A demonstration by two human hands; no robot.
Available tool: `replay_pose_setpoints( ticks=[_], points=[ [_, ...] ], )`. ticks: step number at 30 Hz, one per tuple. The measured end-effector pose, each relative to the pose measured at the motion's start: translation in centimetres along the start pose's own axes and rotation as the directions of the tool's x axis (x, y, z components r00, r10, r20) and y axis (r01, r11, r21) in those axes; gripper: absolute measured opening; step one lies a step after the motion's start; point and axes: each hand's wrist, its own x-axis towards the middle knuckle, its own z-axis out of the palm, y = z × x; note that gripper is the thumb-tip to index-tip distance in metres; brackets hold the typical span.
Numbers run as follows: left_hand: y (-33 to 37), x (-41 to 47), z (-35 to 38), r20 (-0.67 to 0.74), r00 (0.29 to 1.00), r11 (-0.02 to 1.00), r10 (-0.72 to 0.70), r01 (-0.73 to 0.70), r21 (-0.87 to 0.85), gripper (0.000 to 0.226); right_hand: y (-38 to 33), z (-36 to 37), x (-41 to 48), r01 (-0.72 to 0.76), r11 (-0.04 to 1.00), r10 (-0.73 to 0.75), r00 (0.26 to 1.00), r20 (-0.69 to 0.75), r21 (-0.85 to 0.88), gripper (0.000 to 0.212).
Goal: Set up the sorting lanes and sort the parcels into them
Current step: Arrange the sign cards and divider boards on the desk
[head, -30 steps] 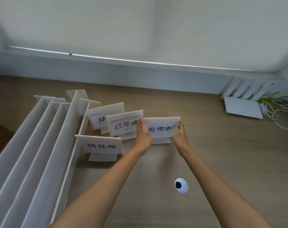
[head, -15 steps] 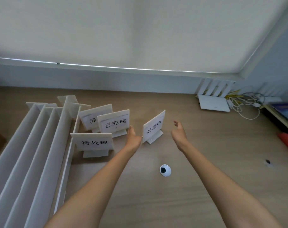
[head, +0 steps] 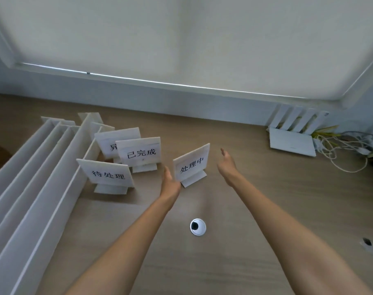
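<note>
Setup step, lane signs going down. The 处理中 sign stands angled on the desk between my hands. My left hand has straight fingers at its left edge, contact unclear. My right hand is wide and holds nothing. 3 other signs stand beside the divider boards. Next, I judge: square this sign, then lay out the boards. No parcels visible. Wood surface, grommet, router, blind.

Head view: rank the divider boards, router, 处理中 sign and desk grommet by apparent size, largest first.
1. divider boards
2. router and 处理中 sign: these look alike, and the router sits farther away, so they are left unranked
3. desk grommet
</note>
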Motion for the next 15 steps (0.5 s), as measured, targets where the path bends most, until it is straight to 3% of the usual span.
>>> replay_pose_setpoints(
  ticks=[5,9,15],
  points=[
    [-0.8,2.6,1.2,-0.005,1.000,1.000,0.001,-0.001,0.008,0.075,0.0,1.4,3.4,0.041,0.998,-0.038,0.995,0.097,-0.036,0.066],
    [-1.4,4.4,1.9,0.001,0.997,0.995,0.083,-0.083,-0.047,0.060,0.0,2.8,4.8,0.076,0.996,-0.081,0.985,0.153,0.041,0.065],
    [0.8,4.3,0.4,-0.039,0.996,0.990,0.082,-0.086,-0.116,0.080,0.4,1.3,3.3,0.107,0.988,-0.114,0.992,0.062,0.110,0.066]
  ],
)
